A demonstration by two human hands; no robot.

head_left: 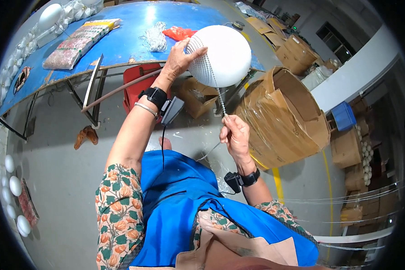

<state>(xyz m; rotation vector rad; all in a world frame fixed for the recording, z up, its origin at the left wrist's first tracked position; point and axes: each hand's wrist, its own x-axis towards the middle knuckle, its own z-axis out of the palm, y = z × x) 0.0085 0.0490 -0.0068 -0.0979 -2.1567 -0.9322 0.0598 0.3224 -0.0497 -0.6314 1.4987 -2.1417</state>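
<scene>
A large smooth white ball (229,56) is in front of me by the table's near edge; what bears it underneath is hidden. Close rows of a thin silvery-white beaded strand (202,72) cover its left side. My left hand (180,58) grips the ball there, thumb stretched across the rows and fingers at the upper left edge. From the rows the strand runs taut down to my right hand (236,134), which pinches it between thumb and fingertips below the ball. A loose tail of strand (209,152) hangs from that hand toward my apron.
The blue table (135,20) bears a plastic-wrapped pack (78,45), a white strand bundle (155,37) and a red bag (177,33). A large open carton (274,126) stands close at right. Below the table are a red stool (135,81) and a smaller carton (195,96).
</scene>
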